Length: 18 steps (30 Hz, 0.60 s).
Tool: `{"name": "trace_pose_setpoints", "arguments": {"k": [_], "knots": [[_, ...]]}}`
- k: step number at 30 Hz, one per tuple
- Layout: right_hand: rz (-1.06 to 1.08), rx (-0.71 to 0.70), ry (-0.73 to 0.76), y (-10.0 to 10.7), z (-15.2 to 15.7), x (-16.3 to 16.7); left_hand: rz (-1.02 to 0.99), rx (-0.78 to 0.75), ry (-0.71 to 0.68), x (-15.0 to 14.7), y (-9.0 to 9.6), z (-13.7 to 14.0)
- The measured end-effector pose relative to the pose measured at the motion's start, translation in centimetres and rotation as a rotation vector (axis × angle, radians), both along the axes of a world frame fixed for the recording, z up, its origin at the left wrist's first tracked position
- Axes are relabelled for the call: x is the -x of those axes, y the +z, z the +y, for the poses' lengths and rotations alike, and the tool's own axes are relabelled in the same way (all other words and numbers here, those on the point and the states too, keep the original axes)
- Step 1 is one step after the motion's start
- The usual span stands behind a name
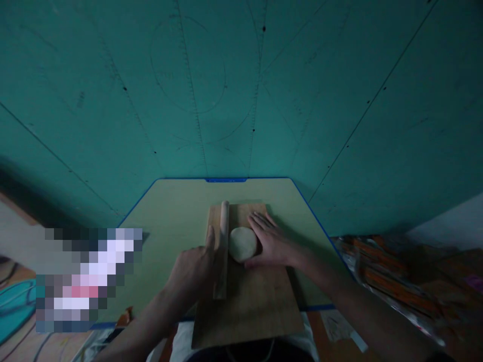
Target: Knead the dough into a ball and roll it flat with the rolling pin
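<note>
Board (249,311) on table (166,216); on board, rolling pin (224,226) left of dough disc (242,245); left hand (194,266) at pin; right hand (271,245) right of disc.

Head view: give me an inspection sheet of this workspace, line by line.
Surface: pale table with a blue rim; a wooden board lies on it, overhanging the near edge.
Job's things: rolling pin lengthwise on the board, a pale round of dough to its right.
Clutter: orange-brown items heaped beyond the table's right side, some apparently in clear plastic.
Hands: left hand at the rolling pin's left side, grip unclear; right hand spread around the dough's right side.
Cables: nothing seen that is clearly one.
Surroundings: green wall with drawn lines behind; pixelated patch hides part of the left.
</note>
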State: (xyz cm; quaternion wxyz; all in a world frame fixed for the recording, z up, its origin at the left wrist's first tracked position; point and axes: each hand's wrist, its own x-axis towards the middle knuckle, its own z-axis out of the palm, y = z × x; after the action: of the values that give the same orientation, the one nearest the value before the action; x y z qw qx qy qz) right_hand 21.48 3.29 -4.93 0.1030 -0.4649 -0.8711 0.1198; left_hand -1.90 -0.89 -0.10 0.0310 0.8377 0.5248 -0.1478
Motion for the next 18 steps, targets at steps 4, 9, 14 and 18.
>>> {"name": "trace_pose_setpoints", "arguments": {"k": [4, 9, 14, 18], "knots": [[-0.048, 0.005, -0.021, -0.2, -0.1, 0.1, 0.015, 0.039, -0.018, -1.7, 0.4, -0.7], [-0.043, -0.015, -0.055, -0.2, -0.7, 0.9, 0.046, 0.02, -0.044, -2.9, 0.6, -1.5], [-0.036, -0.021, -0.07, -0.2, -0.9, 1.2, -0.006, 0.016, -0.067, -2.7, 0.2, -1.1], [0.027, -0.039, -0.031, 0.2, -1.5, 1.1, -0.096, -0.022, 0.016, -1.0, -1.1, -0.8]]}}
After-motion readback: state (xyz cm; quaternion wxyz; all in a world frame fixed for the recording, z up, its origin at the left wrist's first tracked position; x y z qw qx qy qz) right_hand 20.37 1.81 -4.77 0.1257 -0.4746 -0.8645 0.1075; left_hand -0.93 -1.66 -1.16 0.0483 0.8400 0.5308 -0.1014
